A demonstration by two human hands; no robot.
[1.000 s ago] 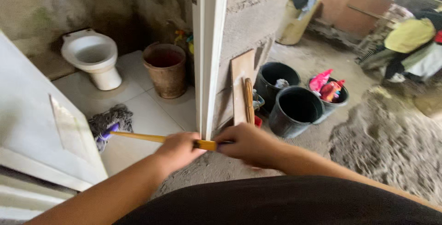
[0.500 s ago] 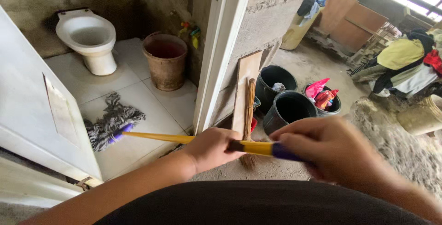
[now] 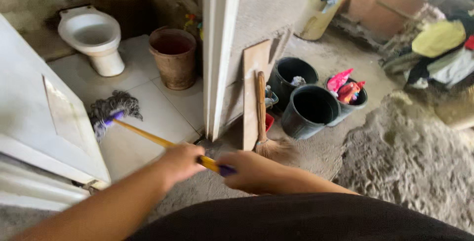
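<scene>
My left hand is wrapped round the yellow mop handle, fingers closed tight on it, and my right hand is clamped on the same handle just behind, at its purple end grip. From my hands the handle slants up and to the left across the white tiled floor, and the grey stringy mop head rests on the tiles close to the edge of the open white door on my left. Just beyond my right hand a straw hand broom and a wooden board lean against the block wall beside the white door frame. To the right of them stand black buckets on the rough concrete ground, one holding pink and red packets. Farther in, a brown bucket sits on the tiles near the door frame, and the white toilet stands at the far left corner of the tiled floor.
</scene>
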